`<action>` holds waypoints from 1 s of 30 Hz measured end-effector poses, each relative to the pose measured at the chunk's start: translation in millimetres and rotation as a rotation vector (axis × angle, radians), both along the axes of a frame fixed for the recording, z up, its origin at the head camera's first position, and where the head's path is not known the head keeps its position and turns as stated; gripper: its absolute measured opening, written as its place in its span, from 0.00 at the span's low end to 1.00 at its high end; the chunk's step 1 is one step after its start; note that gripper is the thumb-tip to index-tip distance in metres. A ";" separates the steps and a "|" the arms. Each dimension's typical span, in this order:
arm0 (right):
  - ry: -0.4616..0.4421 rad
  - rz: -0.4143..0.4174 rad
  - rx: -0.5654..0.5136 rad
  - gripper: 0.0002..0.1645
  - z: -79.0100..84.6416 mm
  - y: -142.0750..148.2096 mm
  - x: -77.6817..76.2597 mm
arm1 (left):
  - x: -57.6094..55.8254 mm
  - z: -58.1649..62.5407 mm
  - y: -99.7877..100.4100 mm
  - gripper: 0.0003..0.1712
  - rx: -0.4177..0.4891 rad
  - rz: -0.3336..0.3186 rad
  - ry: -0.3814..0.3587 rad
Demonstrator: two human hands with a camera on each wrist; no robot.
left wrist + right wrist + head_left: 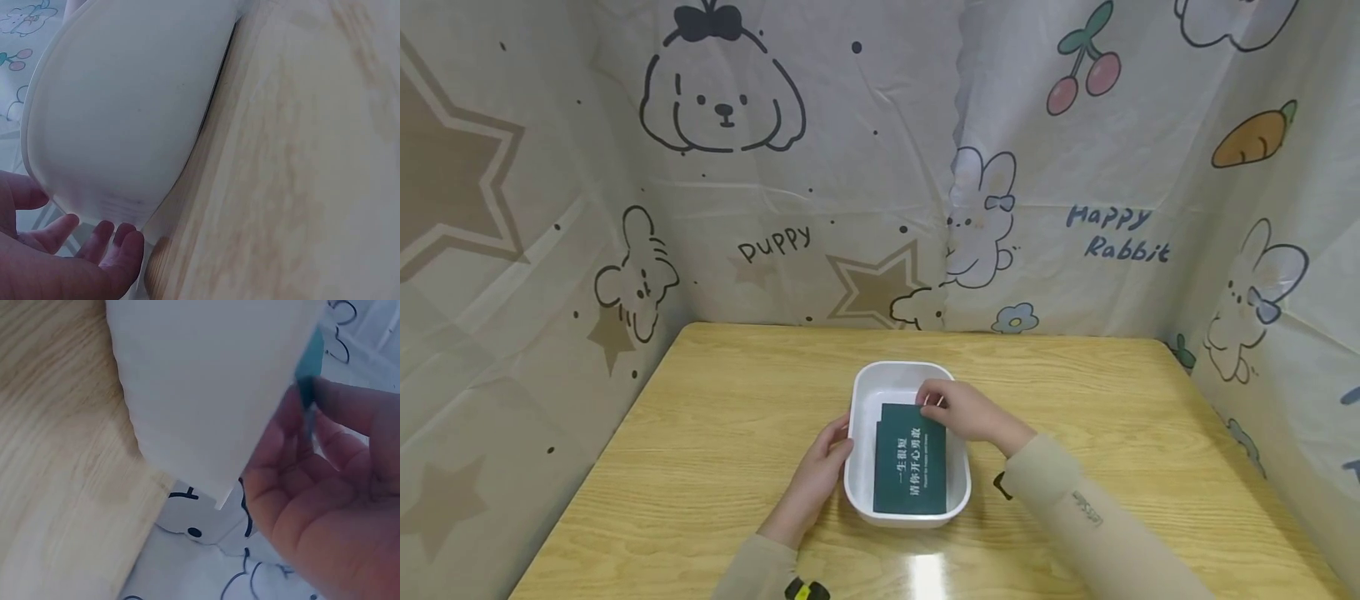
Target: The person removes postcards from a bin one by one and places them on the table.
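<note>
A white rectangular tub [861, 400] stands on the wooden table. Inside lies a dark green notebook [895, 475] with white printed lettering; another green edge shows beyond its far left corner. My right hand [958, 408] reaches over the tub's right rim and pinches the notebook's far right corner between thumb and fingers. In the right wrist view, a sliver of the green notebook [310, 362] shows at the fingertips above the rim. My left hand [820, 462] touches the tub's left outer wall, its fingertips resting along the side in the left wrist view.
The wooden table [737, 400] reaches out on both sides of the tub. Behind and beside it hangs a pale curtain [850, 192] printed with cartoon animals, stars and fruit. A dark band [1002, 486] shows at the right wrist, a black and yellow one [807, 590] at the left.
</note>
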State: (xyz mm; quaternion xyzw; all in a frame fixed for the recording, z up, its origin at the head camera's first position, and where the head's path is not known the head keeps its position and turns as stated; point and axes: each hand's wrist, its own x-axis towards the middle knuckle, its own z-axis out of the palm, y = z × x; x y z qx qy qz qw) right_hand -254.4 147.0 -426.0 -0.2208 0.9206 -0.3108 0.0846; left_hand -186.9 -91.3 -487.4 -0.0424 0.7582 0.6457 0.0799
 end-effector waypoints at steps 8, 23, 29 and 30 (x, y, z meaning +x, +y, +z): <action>-0.111 -0.084 -0.178 0.07 9.3 21.0 -2.1 | -0.1 -2.0 -0.4 0.27 0.022 -0.004 0.023; -0.169 -0.179 -0.255 0.19 20.0 72.0 -7.4 | -0.8 -3.0 -0.5 0.26 0.032 0.004 0.034; -0.182 -0.185 -0.223 0.20 19.3 93.6 -6.9 | -1.7 -3.3 -0.9 0.26 0.030 -0.002 0.037; -0.180 -0.184 -0.212 0.21 19.1 97.4 -6.9 | -2.1 -3.5 -0.9 0.26 0.030 -0.002 0.038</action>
